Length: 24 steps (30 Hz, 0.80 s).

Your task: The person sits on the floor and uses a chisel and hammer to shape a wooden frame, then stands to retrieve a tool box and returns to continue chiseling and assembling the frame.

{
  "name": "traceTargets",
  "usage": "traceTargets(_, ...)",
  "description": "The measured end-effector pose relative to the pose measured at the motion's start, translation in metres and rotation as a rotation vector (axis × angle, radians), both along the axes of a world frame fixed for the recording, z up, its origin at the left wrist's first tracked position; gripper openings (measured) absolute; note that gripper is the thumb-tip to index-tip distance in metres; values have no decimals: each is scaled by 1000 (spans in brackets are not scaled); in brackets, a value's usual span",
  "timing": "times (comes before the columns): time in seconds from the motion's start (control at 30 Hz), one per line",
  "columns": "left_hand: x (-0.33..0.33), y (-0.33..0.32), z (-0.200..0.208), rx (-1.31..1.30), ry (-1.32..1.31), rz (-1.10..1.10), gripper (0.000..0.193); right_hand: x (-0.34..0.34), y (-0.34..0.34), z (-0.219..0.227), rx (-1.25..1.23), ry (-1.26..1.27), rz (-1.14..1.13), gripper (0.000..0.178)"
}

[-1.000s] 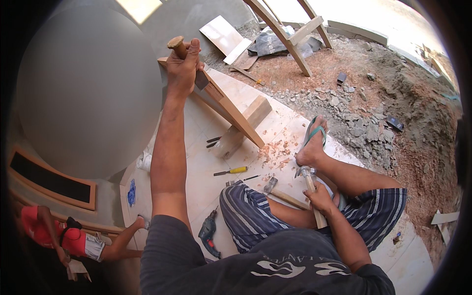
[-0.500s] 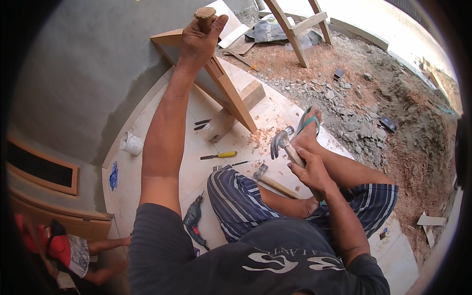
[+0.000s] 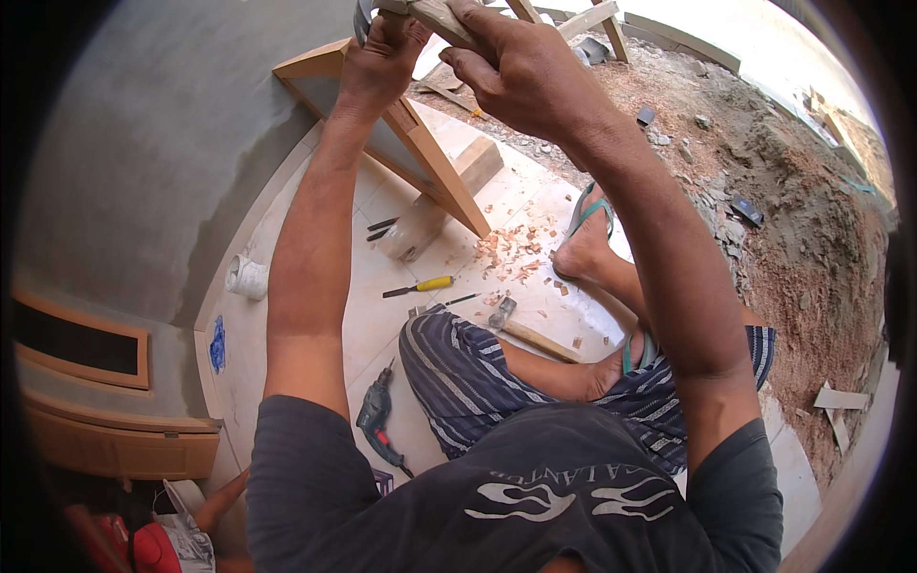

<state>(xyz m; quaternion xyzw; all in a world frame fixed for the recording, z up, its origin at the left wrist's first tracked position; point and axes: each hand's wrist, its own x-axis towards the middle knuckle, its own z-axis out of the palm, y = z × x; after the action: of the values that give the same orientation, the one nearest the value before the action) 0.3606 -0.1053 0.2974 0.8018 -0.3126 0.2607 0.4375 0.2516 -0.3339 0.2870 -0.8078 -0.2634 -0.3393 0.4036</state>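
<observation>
Wooden frame (image 3: 437,170) leans over a block (image 3: 480,164) on the floor (image 3: 368,329). I see the left hand (image 3: 382,69) curled tight near the frame's top, likely round a tool, but the hammer (image 3: 441,17) hides it. The right hand (image 3: 535,72) grips that hammer. Wood chips (image 3: 516,248) show some cutting done; I judge more is left.

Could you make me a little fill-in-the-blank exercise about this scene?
1. The right hand grips a ____ by its wooden handle.
2. The chisel lying on the floor has a bright ____ handle.
3. The drill lies to the ____ of the striped shorts.
4. At lower left, another person wears a ____ top.

Missing words: hammer; yellow; left; red.
</observation>
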Motion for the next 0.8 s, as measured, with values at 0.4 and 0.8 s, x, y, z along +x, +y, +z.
traceTargets(0.4, 19, 21, 10, -126, 6, -11, 6, -16, -6, 54, -67, 298, 157, 39)
traceTargets(0.8, -3, -3, -9, -244, 88, -58, 27, 6, 3, 35, -191, 56, 72, 31)
